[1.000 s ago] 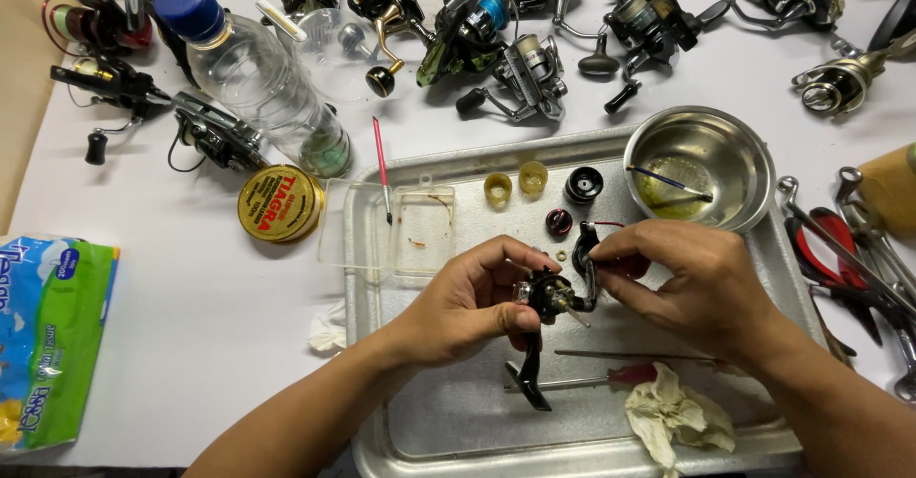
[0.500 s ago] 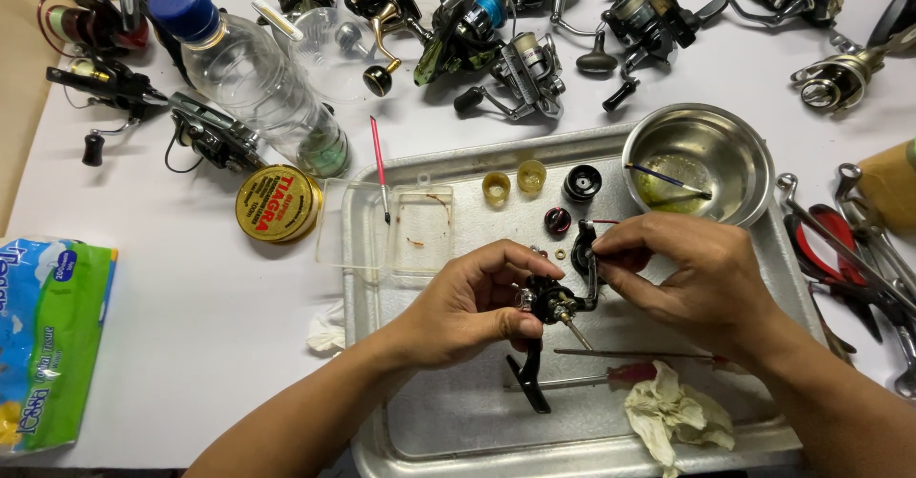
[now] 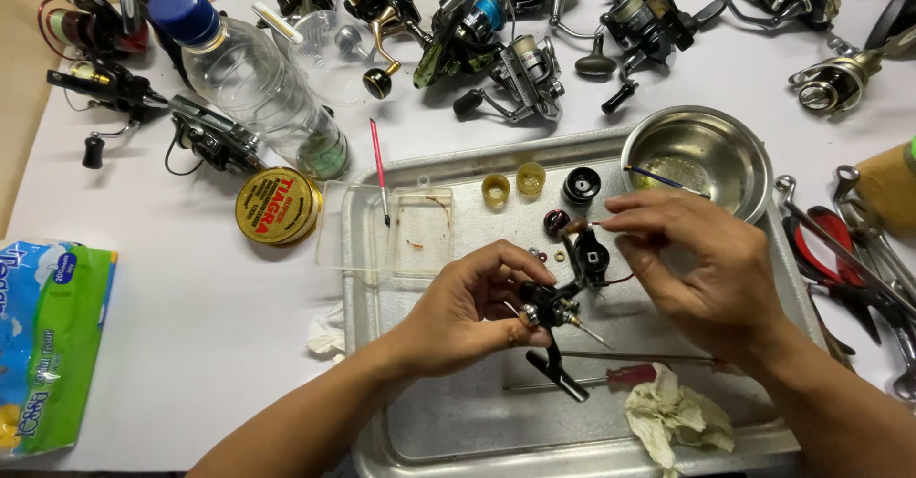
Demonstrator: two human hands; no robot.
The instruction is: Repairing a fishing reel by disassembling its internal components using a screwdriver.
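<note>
Head view: my left hand [image 3: 468,311] fingers clamp the black reel body [image 3: 551,304] over the metal tray [image 3: 458,421]; right hand [image 3: 701,268] fingers pinch a thin brush (keep the body steady, I judge).

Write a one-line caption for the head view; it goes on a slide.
Over a metal tray, the left hand holds a black reel body while the right hand pinches a thin tool.

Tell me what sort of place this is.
Likely a fishing-reel repair bench. Spinning reels crowd the white table, a metal tray holds small parts, and pliers lie alongside. The left hand holds a stripped reel body; the right hand works at it.
</note>
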